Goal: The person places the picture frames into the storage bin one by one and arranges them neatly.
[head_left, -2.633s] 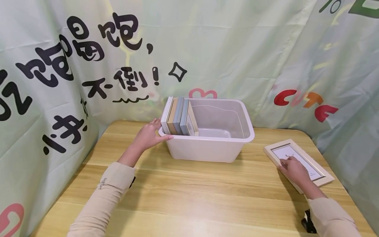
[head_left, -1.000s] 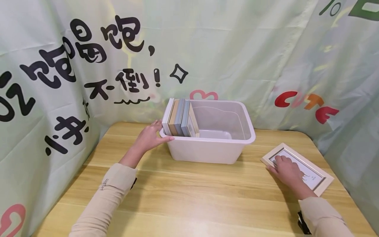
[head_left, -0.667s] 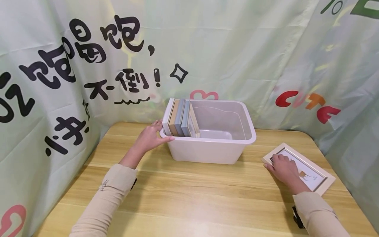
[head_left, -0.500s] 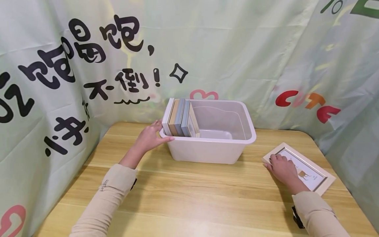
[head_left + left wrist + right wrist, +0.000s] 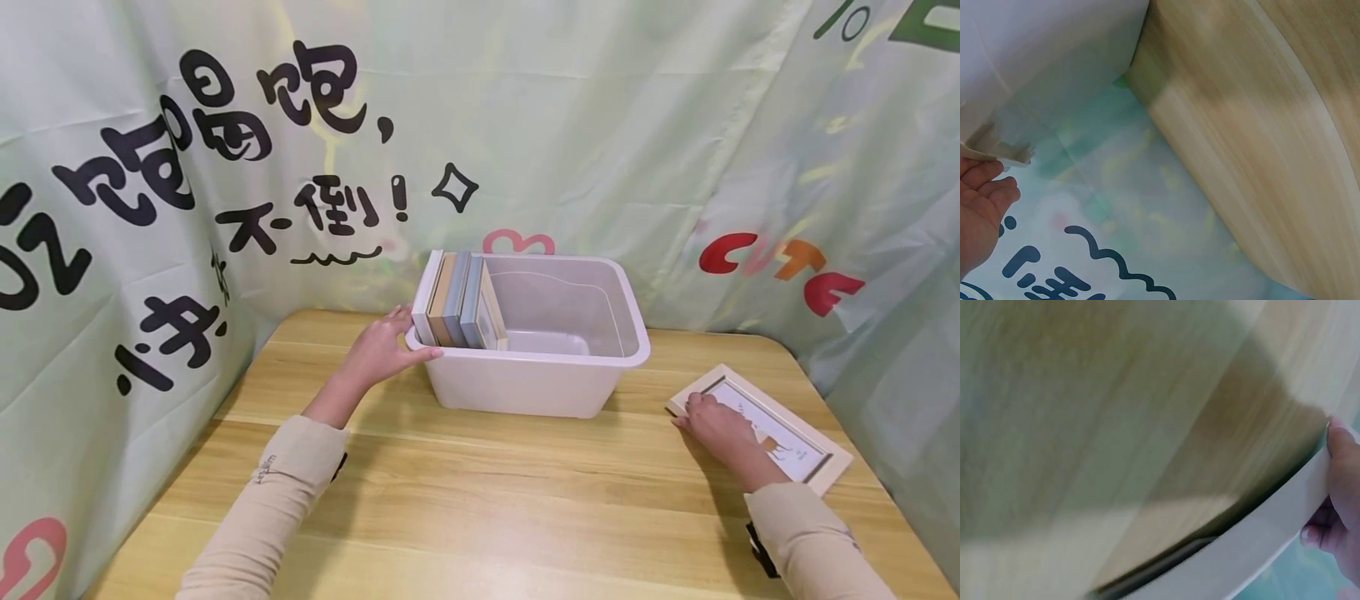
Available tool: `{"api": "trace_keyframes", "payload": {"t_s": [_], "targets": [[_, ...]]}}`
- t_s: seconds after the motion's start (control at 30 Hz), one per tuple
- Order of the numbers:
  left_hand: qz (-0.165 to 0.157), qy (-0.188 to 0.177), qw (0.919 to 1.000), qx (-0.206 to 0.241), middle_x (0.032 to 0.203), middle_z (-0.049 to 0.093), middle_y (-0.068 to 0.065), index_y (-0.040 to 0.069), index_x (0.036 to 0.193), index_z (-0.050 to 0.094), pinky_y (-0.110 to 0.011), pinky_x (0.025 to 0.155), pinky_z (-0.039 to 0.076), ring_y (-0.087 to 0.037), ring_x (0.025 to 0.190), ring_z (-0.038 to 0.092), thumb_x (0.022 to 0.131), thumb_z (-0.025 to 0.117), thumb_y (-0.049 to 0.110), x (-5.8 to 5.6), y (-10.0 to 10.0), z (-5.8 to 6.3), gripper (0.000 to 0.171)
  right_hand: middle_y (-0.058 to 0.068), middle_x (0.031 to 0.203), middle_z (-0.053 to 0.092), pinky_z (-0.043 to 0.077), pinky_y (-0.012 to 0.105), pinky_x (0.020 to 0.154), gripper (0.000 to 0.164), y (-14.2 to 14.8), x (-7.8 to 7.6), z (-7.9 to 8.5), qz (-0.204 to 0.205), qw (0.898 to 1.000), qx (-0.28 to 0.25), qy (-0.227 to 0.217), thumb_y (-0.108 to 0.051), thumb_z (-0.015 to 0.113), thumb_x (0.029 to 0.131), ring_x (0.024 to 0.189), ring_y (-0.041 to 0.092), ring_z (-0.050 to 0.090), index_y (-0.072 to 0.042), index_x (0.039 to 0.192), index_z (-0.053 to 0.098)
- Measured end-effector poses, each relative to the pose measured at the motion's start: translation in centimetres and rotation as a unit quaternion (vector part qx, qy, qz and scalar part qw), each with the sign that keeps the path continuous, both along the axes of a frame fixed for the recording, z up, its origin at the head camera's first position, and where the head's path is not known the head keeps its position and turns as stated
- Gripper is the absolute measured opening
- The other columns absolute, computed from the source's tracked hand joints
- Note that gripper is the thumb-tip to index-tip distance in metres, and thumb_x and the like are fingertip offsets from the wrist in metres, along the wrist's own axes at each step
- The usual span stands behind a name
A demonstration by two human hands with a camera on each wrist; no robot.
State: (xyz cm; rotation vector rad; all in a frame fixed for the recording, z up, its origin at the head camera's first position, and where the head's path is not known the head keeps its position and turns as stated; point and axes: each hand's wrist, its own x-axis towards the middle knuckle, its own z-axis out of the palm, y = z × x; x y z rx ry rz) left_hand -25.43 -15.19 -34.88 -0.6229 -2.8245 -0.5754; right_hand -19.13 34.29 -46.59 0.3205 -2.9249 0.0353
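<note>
My left hand [image 5: 381,348] holds the left front corner of a pale plastic storage bin [image 5: 525,383], thumb over the rim; in the left wrist view its fingers [image 5: 985,181] curl beneath the rim. Inside the bin, several picture frames [image 5: 454,296] in white, tan and blue-grey stand upright against the left end. At the right, a cream picture frame [image 5: 825,446] with an animal print lies face up. My right hand [image 5: 722,429] pinches its left end. The right wrist view shows the thumb and fingers on either side of the frame's border [image 5: 1272,531], dark shadow along its edge.
The wooden table [image 5: 480,500] reaches back to a printed fabric backdrop [image 5: 585,142] with black lettering, which also closes in both sides. The bin stands near the back edge, the cream frame near the right edge.
My right hand has shifted from the middle of the cream frame to its left end and now pinches the border. The frame has turned slightly. My left hand stays on the bin.
</note>
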Motion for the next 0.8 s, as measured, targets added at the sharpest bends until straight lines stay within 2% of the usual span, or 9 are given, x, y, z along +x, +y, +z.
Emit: {"api": "trace_keyframes", "payload": {"t_s": [0.13, 0.27, 0.43, 0.5, 0.57, 0.67, 0.73, 0.8], "targets": [[0.003, -0.001, 1.0, 0.001, 0.137, 0.042, -0.029, -0.011, 0.127, 0.049, -0.051, 0.105, 0.036, -0.04, 0.132, 0.037, 0.077, 0.066, 0.051, 0.2, 0.0, 0.1, 0.081, 0.015, 0.06, 0.045, 0.043, 0.045, 0.04, 0.03, -0.1, -0.1, 0.3, 0.029, 0.999, 0.007, 0.022, -0.013, 0.064, 0.084, 0.05, 0.031, 0.051, 0.003, 0.073, 0.04], [0.004, -0.004, 1.0, 0.0, 0.138, 0.041, -0.028, -0.01, 0.129, 0.048, -0.051, 0.105, 0.036, -0.04, 0.132, 0.036, 0.077, 0.067, 0.05, 0.4, 0.0, 0.2, 0.081, 0.013, 0.057, 0.045, 0.042, 0.045, 0.039, 0.027, -0.1, -0.2, 0.2, 0.04, 0.998, 0.011, 0.049, -0.01, 0.062, 0.082, 0.047, 0.029, 0.049, 0.003, 0.071, 0.041], [0.003, -0.007, 1.0, -0.001, 0.139, 0.041, -0.027, -0.01, 0.13, 0.046, -0.051, 0.106, 0.035, -0.04, 0.133, 0.036, 0.077, 0.067, 0.05, 0.4, 0.0, 0.2, 0.083, 0.013, 0.057, 0.043, 0.039, 0.043, 0.035, 0.022, 0.0, -0.2, 0.0, 0.072, 0.989, 0.031, 0.125, -0.007, 0.061, 0.074, 0.042, 0.027, 0.045, 0.003, 0.071, 0.041], [0.002, -0.008, 1.0, -0.001, 0.139, 0.04, -0.027, -0.01, 0.13, 0.046, -0.051, 0.106, 0.035, -0.04, 0.133, 0.036, 0.078, 0.066, 0.051, 0.4, 0.1, 0.2, 0.083, 0.014, 0.06, 0.043, 0.038, 0.041, 0.032, 0.015, 0.0, -0.4, 0.0, 0.107, 0.975, 0.075, 0.179, -0.002, 0.054, 0.074, 0.041, 0.026, 0.043, 0.006, 0.076, 0.042], [0.002, -0.008, 1.0, -0.003, 0.139, 0.04, -0.027, -0.01, 0.13, 0.046, -0.05, 0.106, 0.035, -0.04, 0.133, 0.036, 0.078, 0.066, 0.051, 0.4, 0.1, 0.2, 0.083, 0.015, 0.063, 0.041, 0.037, 0.039, 0.03, 0.012, 0.0, -0.5, 0.1, 0.141, 0.955, 0.112, 0.235, 0.0, 0.047, 0.077, 0.041, 0.025, 0.04, 0.009, 0.083, 0.043], [0.004, -0.01, 0.9999, -0.005, 0.14, 0.04, -0.027, -0.01, 0.131, 0.045, -0.05, 0.107, 0.034, -0.04, 0.133, 0.035, 0.078, 0.066, 0.052, 0.3, 0.0, 0.1, 0.084, 0.019, 0.066, 0.041, 0.035, 0.035, 0.027, 0.022, -0.1, -0.7, 0.6, 0.174, 0.922, 0.162, 0.304, 0.004, 0.036, 0.079, 0.04, 0.022, 0.035, 0.012, 0.097, 0.046], [0.005, -0.011, 0.9999, -0.005, 0.14, 0.039, -0.027, -0.01, 0.131, 0.045, -0.051, 0.107, 0.034, -0.04, 0.133, 0.035, 0.078, 0.065, 0.052, 0.3, 0.0, 0.2, 0.084, 0.02, 0.067, 0.043, 0.033, 0.035, 0.027, 0.025, -0.1, -0.8, 0.9, 0.172, 0.918, 0.159, 0.32, 0.006, 0.038, 0.078, 0.038, 0.02, 0.033, 0.011, 0.1, 0.048], [0.006, -0.013, 0.9999, -0.004, 0.14, 0.039, -0.027, -0.01, 0.132, 0.044, -0.05, 0.107, 0.034, -0.04, 0.133, 0.034, 0.078, 0.065, 0.052, 0.2, 0.0, 0.2, 0.084, 0.023, 0.07, 0.045, 0.033, 0.035, 0.027, 0.025, -0.2, -0.8, 1.3, 0.16, 0.918, 0.158, 0.326, 0.009, 0.041, 0.076, 0.036, 0.02, 0.032, 0.011, 0.1, 0.05]]}}
